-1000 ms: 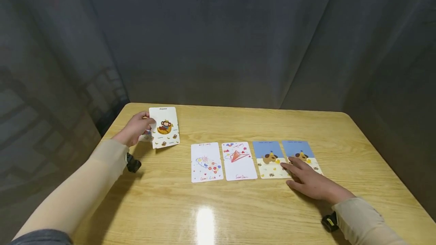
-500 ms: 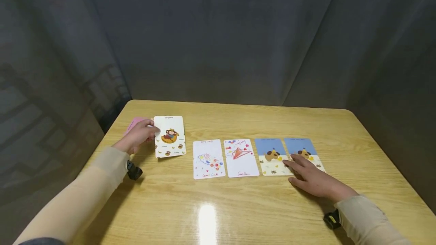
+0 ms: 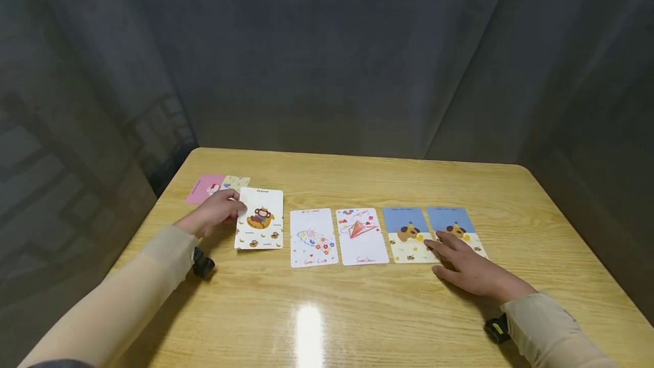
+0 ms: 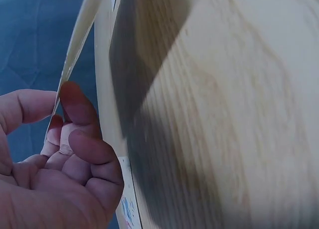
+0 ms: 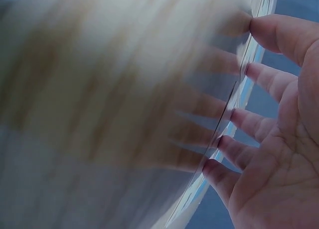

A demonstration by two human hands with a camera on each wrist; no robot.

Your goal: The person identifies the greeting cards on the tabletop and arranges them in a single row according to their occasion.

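My left hand (image 3: 217,213) pinches a white monkey card (image 3: 260,218) by its left edge and holds it just above the wooden table (image 3: 357,311), left of a row of cards. The left wrist view shows the thumb and fingers (image 4: 75,119) clamped on the card's thin edge (image 4: 82,27). The row holds a flower card (image 3: 312,237), a red kite card (image 3: 360,235) and two blue dog cards (image 3: 407,234). My right hand (image 3: 467,266) rests flat with straight fingers on the rightmost dog card (image 3: 455,226); its fingertips (image 5: 239,114) press the card in the right wrist view.
A pink card (image 3: 205,187) and a yellowish card (image 3: 236,182) lie at the far left of the table, behind my left hand. Dark grey curtains enclose the table on all sides.
My left hand has carried the monkey card down and to the right, close beside the flower card, uncovering the pink and yellowish cards. The right hand has stayed on the dog card.
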